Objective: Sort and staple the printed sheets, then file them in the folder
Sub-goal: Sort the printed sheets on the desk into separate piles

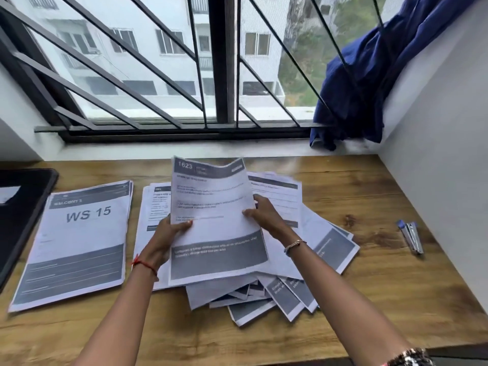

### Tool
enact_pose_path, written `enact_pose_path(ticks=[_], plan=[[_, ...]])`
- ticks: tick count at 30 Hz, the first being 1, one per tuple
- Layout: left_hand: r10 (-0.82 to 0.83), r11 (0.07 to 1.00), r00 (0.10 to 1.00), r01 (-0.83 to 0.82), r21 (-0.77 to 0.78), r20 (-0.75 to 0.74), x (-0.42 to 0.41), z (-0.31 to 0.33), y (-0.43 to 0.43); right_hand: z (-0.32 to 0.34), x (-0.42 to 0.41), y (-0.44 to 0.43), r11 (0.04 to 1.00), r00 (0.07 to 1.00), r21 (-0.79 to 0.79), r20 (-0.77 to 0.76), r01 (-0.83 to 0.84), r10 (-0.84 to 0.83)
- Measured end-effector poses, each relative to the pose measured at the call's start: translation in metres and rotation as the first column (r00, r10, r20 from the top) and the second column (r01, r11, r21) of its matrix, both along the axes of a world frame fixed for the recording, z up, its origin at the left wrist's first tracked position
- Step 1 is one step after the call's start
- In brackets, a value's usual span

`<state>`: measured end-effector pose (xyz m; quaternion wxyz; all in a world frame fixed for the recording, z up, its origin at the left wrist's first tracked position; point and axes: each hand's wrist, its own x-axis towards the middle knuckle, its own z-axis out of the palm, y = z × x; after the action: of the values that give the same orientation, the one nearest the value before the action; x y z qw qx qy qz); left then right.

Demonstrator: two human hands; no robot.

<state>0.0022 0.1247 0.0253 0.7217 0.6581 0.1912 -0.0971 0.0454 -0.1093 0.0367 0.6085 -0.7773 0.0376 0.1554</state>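
Note:
A printed sheet (211, 204) headed "1623" is lifted above the table's middle, its top edge curling. My left hand (169, 233) grips its left edge and my right hand (264, 213) grips its right edge. Under it lies a loose, fanned heap of printed sheets (311, 249). To the left rests a squared stack (79, 241) whose top page reads "WS 15". A small blue and silver stapler (412, 237) lies on the right of the wooden table (383, 299). The black folder (21, 215) sits at the left edge, partly cut off.
A barred window runs along the far side above a white sill. A blue cloth (364, 75) hangs at the window's right end. A white wall bounds the table on the right, just past the stapler.

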Motion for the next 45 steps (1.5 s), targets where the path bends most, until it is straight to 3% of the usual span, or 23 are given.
enact_pose_path(ticks=[2,4,7,8,10,13,21,27,33,37,45], plan=[[-0.015,1.0,0.998,0.014,-0.018,-0.064,-0.007,-0.007,0.009,-0.009,-0.003,0.003,0.996,0.998,-0.093,-0.068,-0.018,0.012],[-0.024,0.999,0.994,0.02,-0.035,-0.11,-0.012,-0.012,0.018,-0.019,-0.003,0.0,0.931,0.987,-0.342,-0.05,0.125,-0.151],[0.029,0.998,0.991,-0.036,-0.052,-0.128,-0.015,-0.014,0.032,-0.032,-0.003,-0.016,0.603,0.932,-0.739,0.092,0.301,-0.352],[0.054,0.996,0.99,-0.062,-0.061,-0.127,-0.016,-0.014,0.036,-0.036,-0.002,-0.024,0.528,0.916,-0.794,0.085,0.3,-0.392],[0.106,0.99,0.99,-0.113,-0.079,-0.09,-0.016,-0.016,0.048,-0.042,-0.001,-0.036,0.479,0.887,-0.839,0.009,0.258,-0.462],[0.155,0.982,0.987,-0.158,-0.102,-0.037,-0.017,-0.019,0.068,-0.047,0.002,-0.048,0.514,0.895,-0.835,-0.064,0.194,-0.442],[0.248,0.957,0.963,-0.26,-0.124,-0.107,-0.023,-0.012,0.092,-0.044,0.014,-0.042,0.604,0.918,-0.785,-0.131,0.134,-0.374],[0.253,0.955,0.961,-0.266,-0.132,-0.109,-0.029,-0.011,0.099,-0.041,0.017,-0.029,0.654,0.914,-0.737,-0.126,0.173,-0.385],[0.256,0.956,0.959,-0.27,-0.117,-0.117,-0.036,-0.01,0.1,-0.043,0.016,-0.02,0.558,0.894,-0.807,-0.088,0.194,-0.439],[0.246,0.96,0.962,-0.259,-0.107,-0.117,-0.04,-0.009,0.101,-0.04,0.019,-0.02,0.555,0.884,-0.819,-0.146,0.144,-0.445],[0.266,0.956,0.956,-0.278,-0.097,-0.123,-0.043,-0.011,0.102,-0.032,0.027,-0.031,0.697,0.856,-0.693,-0.236,0.183,-0.459]])
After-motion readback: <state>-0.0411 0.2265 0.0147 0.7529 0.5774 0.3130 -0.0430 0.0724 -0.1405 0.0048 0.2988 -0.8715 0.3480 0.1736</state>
